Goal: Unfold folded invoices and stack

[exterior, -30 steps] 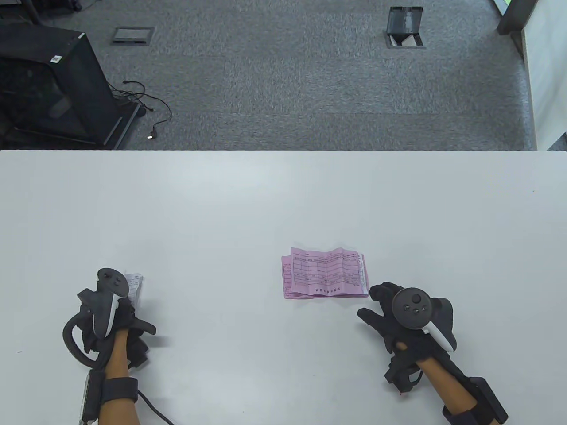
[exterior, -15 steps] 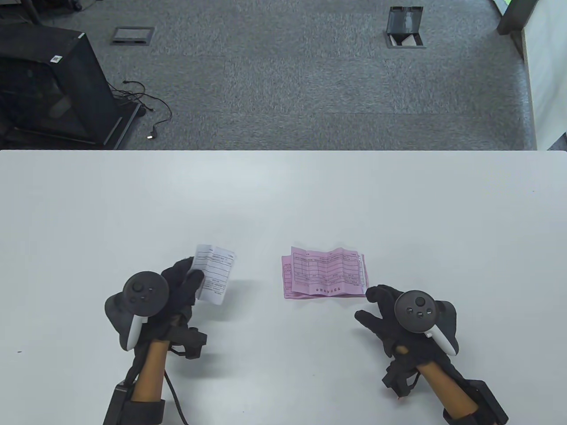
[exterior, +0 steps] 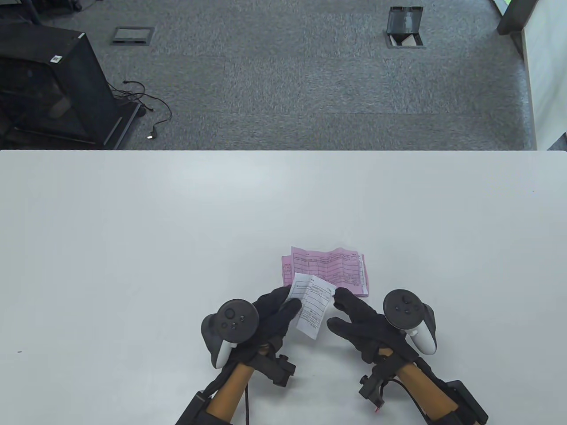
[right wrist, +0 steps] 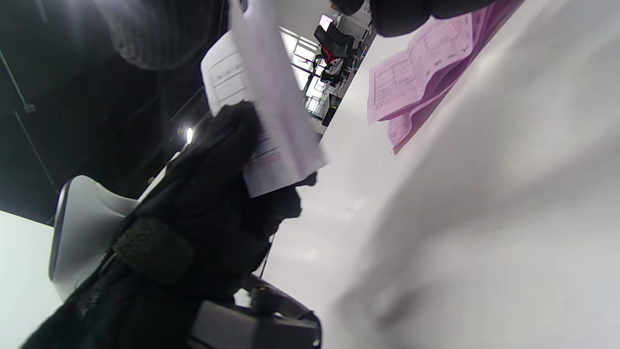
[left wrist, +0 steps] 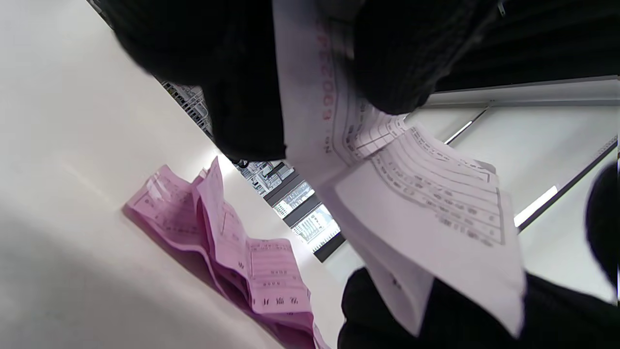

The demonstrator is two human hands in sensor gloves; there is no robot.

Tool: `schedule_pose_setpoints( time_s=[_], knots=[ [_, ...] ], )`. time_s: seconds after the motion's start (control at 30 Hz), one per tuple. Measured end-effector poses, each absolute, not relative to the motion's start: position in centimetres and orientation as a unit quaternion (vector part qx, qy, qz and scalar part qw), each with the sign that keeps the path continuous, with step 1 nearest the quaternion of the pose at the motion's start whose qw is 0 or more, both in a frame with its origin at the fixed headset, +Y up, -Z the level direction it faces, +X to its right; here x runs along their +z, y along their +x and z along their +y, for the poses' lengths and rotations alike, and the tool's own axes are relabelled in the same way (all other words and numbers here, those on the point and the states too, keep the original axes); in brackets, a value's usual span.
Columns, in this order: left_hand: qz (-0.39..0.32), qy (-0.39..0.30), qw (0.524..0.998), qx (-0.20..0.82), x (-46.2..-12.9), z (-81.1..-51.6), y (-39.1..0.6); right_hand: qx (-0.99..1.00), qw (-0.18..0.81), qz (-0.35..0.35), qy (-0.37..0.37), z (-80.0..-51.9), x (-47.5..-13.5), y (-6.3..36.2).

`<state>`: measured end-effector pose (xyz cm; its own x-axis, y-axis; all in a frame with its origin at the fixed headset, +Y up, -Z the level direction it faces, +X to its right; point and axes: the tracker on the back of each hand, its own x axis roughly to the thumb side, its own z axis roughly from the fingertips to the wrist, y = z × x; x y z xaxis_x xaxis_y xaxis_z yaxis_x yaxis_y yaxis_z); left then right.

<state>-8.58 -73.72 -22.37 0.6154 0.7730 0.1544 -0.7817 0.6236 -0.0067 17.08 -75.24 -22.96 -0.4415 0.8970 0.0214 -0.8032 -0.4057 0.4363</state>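
Observation:
My left hand (exterior: 290, 305) pinches a white folded invoice (exterior: 312, 310) and holds it just above the table, in front of the pink stack. The invoice also shows in the left wrist view (left wrist: 436, 218) and the right wrist view (right wrist: 276, 111), partly spread, with my left fingers (left wrist: 242, 97) on its near end. My right hand (exterior: 334, 310) is open at the invoice's right edge, index finger and thumb apart; whether they touch the paper I cannot tell. The unfolded pink invoices (exterior: 330, 265) lie creased in a stack on the white table (exterior: 177, 212).
The table's far edge runs across the middle of the table view. Beyond it on the carpet are a black cabinet (exterior: 48, 84) with cables at far left and an open floor box (exterior: 405, 26).
My left hand has carried the white invoice from the table's left to just in front of the pink stack. My right hand has shifted left to meet it.

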Motion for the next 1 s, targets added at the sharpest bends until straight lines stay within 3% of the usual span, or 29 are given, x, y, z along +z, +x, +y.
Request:
schedule_pose_setpoints(
  time_s=[0.37, 1.0],
  knots=[
    [-0.101, 0.021, 0.897, 0.429, -21.2, -75.4, -5.4, 0.826, 0.548, 0.125, 0.031, -76.5, -22.8, 17.3],
    [-0.053, -0.031, 0.879, 0.472, -21.6, -76.2, -8.4, 0.853, 0.506, 0.115, 0.049, -75.2, -23.7, 19.7]
  ],
)
